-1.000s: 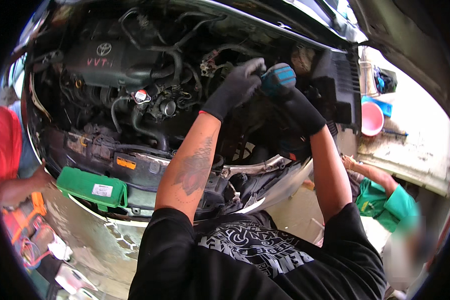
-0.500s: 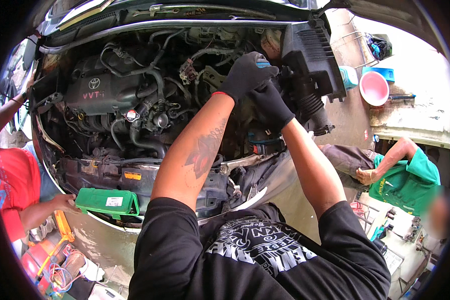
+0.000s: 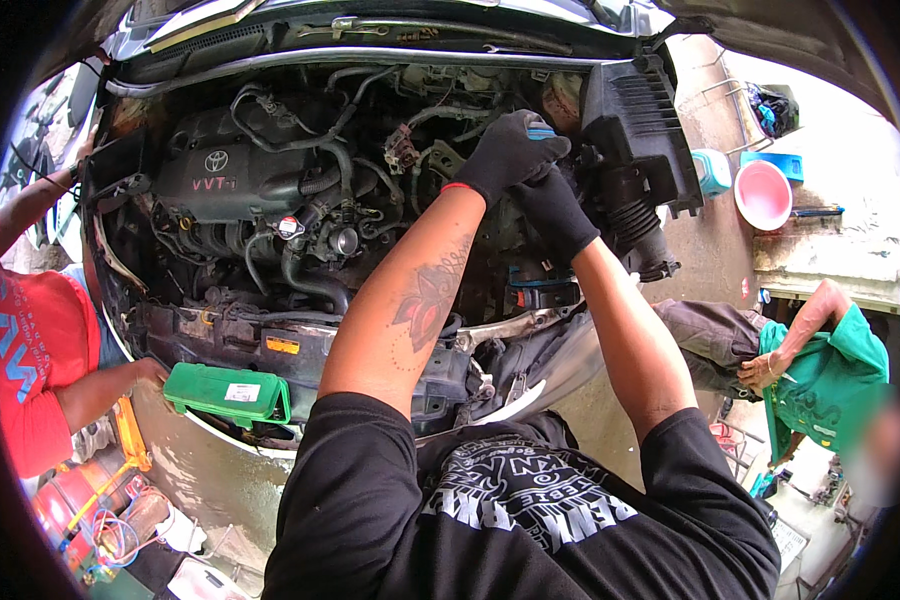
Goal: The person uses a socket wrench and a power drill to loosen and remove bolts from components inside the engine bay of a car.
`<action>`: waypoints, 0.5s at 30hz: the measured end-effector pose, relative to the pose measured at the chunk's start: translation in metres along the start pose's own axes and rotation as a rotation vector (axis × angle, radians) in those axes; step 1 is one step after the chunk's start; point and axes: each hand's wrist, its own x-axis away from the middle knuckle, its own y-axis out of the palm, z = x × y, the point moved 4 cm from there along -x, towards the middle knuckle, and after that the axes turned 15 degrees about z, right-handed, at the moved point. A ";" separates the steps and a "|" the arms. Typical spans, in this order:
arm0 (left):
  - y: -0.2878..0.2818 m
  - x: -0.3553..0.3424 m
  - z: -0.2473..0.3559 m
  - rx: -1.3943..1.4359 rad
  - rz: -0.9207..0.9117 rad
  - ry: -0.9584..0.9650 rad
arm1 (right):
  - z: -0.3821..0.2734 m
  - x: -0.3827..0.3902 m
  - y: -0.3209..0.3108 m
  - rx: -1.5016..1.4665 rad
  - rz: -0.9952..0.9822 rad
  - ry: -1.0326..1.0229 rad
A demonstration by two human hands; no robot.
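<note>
Blue tool point(image 3: 541, 133), mostly hidden, was up over the far right of the engine bay point(image 3: 220, 342). The gloved left hand point(image 3: 517, 155) had its fingers curled round it; the right hand point(image 3: 555, 208) was tucked just below, fingers hidden, so can't tell on those. Right beside, the air filter box point(image 3: 638, 130) and corrugated intake hose point(image 3: 625, 208) looked pulled loose, so I'd call that bit done. Engine cover point(image 3: 235, 170) was on. How much was left, couldn't see. Green case point(image 3: 227, 393) sat up front, a co-worker's hand point(image 3: 153, 377) at its end.
</note>
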 end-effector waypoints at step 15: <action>0.002 0.015 0.005 0.111 -0.016 -0.017 | -0.002 0.010 -0.008 0.085 -0.024 0.032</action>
